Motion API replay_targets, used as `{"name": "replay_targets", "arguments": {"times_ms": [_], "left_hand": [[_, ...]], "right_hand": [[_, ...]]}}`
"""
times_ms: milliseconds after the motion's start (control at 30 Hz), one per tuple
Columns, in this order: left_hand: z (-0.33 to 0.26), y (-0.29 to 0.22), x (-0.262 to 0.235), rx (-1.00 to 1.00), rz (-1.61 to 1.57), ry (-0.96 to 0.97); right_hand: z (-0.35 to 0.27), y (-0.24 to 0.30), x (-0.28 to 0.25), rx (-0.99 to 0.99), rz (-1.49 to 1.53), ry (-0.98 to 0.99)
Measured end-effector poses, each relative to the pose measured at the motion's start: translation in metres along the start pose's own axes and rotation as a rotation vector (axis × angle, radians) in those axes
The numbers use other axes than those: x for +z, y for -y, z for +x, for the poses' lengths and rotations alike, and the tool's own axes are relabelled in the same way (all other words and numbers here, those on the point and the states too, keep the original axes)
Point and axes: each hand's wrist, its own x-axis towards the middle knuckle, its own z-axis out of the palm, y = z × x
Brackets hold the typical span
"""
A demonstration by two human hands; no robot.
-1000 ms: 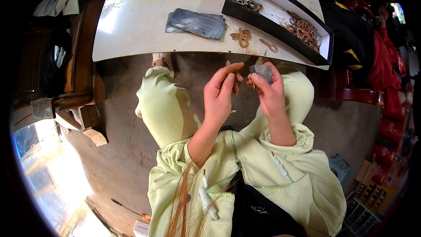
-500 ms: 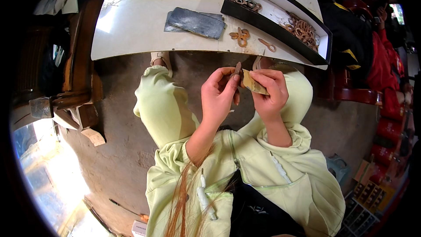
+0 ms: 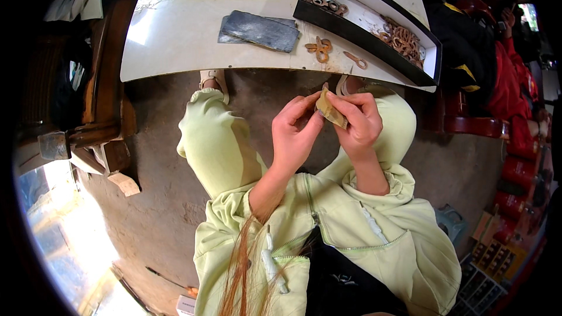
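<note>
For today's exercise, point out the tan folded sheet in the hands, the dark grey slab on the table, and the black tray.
tan folded sheet (image 3: 331,112), head view, its middle
dark grey slab (image 3: 260,30), head view, top face
black tray (image 3: 350,30), head view, near wall

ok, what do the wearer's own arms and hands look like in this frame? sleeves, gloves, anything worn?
Both hands are bare: no gloves, rings or watch show on the left hand or the right hand. The forearms are uncovered up to pushed-back sleeves of a pale yellow-green zip-up hoodie with a white zipper and white drawstrings. Matching pale green trousers cover the knees below.
</note>
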Motion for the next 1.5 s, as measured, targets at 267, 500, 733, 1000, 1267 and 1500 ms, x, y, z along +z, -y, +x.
{"name": "replay_targets", "arguments": {"times_ms": [267,500,733,1000,1267,1500], "left_hand": [[-0.007,-0.001,0.006,-0.065,-0.034,-0.086],[-0.008,0.005,0.006,0.014,0.126,-0.089],[-0.005,0.001,0.011,0.044,0.100,-0.151],[-0.005,0.002,0.011,0.077,0.151,-0.161],[-0.006,0.003,0.007,0.061,0.158,-0.105],[-0.005,0.003,0.007,0.071,0.161,-0.105]], "right_hand": [[-0.002,0.002,0.000,0.024,0.019,0.010],[-0.003,0.003,0.003,0.082,0.062,-0.010],[-0.004,0.003,0.004,0.094,0.060,-0.031],[-0.006,0.004,0.003,0.128,0.097,-0.003],[-0.002,0.005,0.003,0.112,0.080,-0.015],[-0.003,0.007,0.002,0.129,0.088,-0.005]]}}
